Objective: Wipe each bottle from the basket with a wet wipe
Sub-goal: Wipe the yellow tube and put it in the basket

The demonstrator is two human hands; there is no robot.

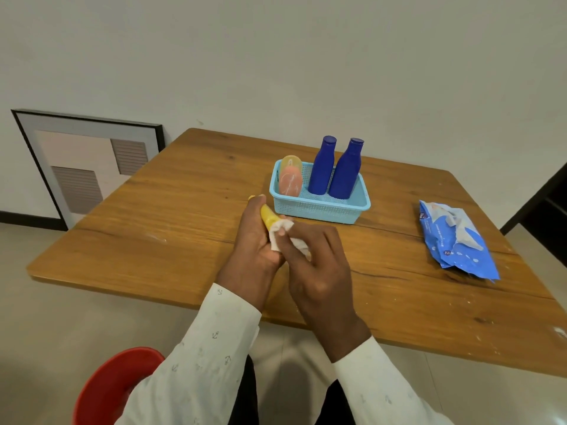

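Observation:
My left hand (253, 240) grips a small yellow bottle (268, 216) above the wooden table (153, 216), just in front of the basket. My right hand (313, 265) pinches a white wet wipe (283, 233) wrapped round the bottle's lower end. Much of the bottle is hidden by my fingers. The light blue basket (322, 210) stands behind my hands and holds two upright dark blue bottles (321, 167) (346, 171) and two translucent bottles, a yellowish one behind an orange-pink one (290, 179).
A blue pack of wet wipes (457, 240) lies open on the table at the right. A red stool (113, 391) is at the lower left, off the table. A framed picture (82, 167) leans against the wall at the left.

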